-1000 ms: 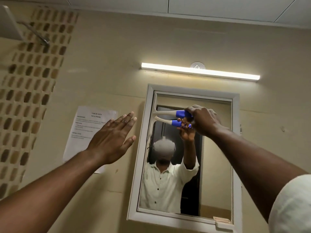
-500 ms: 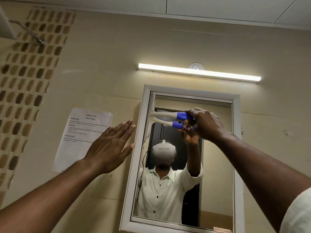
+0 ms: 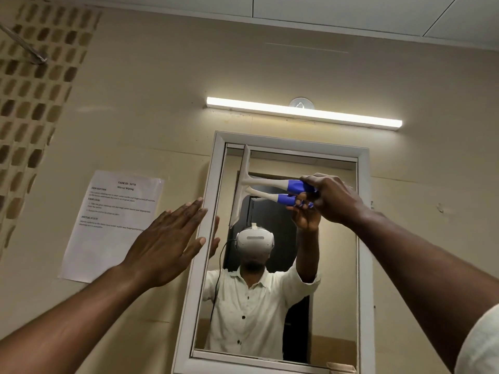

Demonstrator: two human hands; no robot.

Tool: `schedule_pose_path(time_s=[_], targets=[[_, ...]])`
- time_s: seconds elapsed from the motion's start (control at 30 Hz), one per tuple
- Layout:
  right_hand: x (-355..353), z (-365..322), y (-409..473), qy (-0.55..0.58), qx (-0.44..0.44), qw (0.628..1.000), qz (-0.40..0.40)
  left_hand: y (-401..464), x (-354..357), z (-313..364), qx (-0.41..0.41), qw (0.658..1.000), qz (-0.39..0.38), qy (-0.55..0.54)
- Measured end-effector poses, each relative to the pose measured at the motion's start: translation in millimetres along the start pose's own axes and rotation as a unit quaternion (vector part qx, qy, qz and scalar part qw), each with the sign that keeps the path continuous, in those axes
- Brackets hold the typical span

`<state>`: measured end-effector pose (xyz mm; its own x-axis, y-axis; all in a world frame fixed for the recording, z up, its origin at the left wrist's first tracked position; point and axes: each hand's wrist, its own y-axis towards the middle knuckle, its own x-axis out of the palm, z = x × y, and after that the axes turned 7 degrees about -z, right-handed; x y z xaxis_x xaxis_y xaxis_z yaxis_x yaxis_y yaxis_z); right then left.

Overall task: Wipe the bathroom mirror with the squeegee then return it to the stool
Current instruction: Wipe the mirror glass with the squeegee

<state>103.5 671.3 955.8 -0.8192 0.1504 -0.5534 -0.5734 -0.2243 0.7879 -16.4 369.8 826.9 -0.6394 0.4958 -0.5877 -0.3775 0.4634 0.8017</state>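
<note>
A white-framed mirror (image 3: pixel 360 265) hangs on the beige wall in front of me. My right hand (image 3: pixel 333 198) grips the blue end of a white squeegee (image 3: pixel 259 182). Its blade stands upright against the glass near the mirror's upper left edge, and the glass doubles the handle. My left hand (image 3: pixel 168 240) is flat with fingers apart, holding nothing, its fingertips at the mirror's left frame. The stool is out of view.
A lit tube light (image 3: pixel 302 112) runs above the mirror. A printed task sheet (image 3: pixel 110 225) is stuck to the wall on the left. Patterned tiles (image 3: pixel 29 103) and a metal rod (image 3: pixel 24 45) lie at the far left.
The squeegee and my right hand have slid a little down and right on the glass. My left hand has drifted right, from the paper toward the mirror frame.
</note>
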Motion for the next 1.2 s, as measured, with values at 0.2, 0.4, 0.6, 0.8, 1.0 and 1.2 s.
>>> schedule_pose_path(time_s=[0.2,0.4,0.6,0.8,1.0,1.2], targets=[[-17.0,25.0,-17.7,-0.003,0.029,1.000,-0.001,7.2,10.9,16.8,0.019,1.000,0.000,-0.018],[-33.6,53.0,-41.1,-0.008,0.087,0.996,0.001,17.4,21.0,38.8,0.043,0.998,-0.005,-0.052],[-54.6,79.9,-66.8,-0.017,0.129,0.991,-0.015,29.8,26.8,69.4,0.065,0.995,0.001,-0.077],[-82.8,108.2,-93.9,-0.025,0.180,0.983,-0.033,37.5,35.2,90.8,0.080,0.993,-0.005,-0.088],[-97.8,124.7,-111.1,-0.030,0.212,0.976,-0.045,37.6,39.6,105.7,0.088,0.991,-0.007,-0.102],[-102.6,133.9,-119.6,-0.036,0.226,0.972,-0.052,32.1,36.5,104.7,0.089,0.991,-0.007,-0.105]])
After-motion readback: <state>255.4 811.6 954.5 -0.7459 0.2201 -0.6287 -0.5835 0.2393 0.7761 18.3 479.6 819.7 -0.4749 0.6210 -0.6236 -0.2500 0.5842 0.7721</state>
